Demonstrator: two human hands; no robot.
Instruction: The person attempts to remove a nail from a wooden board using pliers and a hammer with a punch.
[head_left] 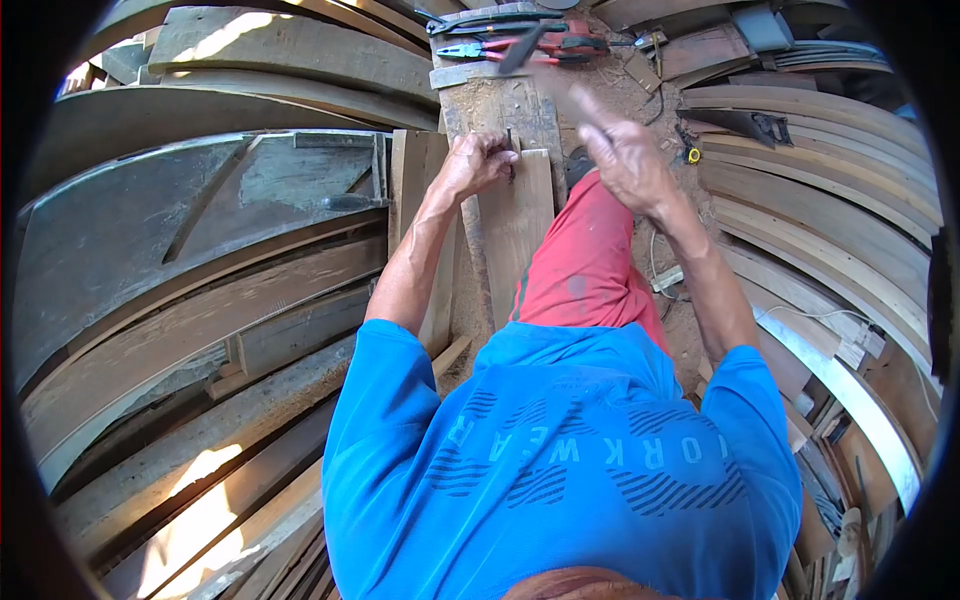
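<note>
My left hand (480, 166) is closed around a thin dark chisel-like tool (509, 138), held roughly upright at the far end of a wooden board (515, 225). Its lower tip is hard to make out. In my right hand (632, 165) is a hammer (522, 50), raised above the board and to its right. Motion smears the hammer's handle, while its dark head shows up and to the left of the hand. The board lies lengthwise on a worn wooden bench (500, 110), beside my leg in red trousers (580, 260).
Pliers (462, 50) and other red-handled tools lie at the bench's far end. Stacked planks (290, 55) crowd the left side. A handsaw (745, 124) and a yellow tape measure (692, 155) are at right, near more planks (820, 205). A dark-handled tool (352, 202) lies left.
</note>
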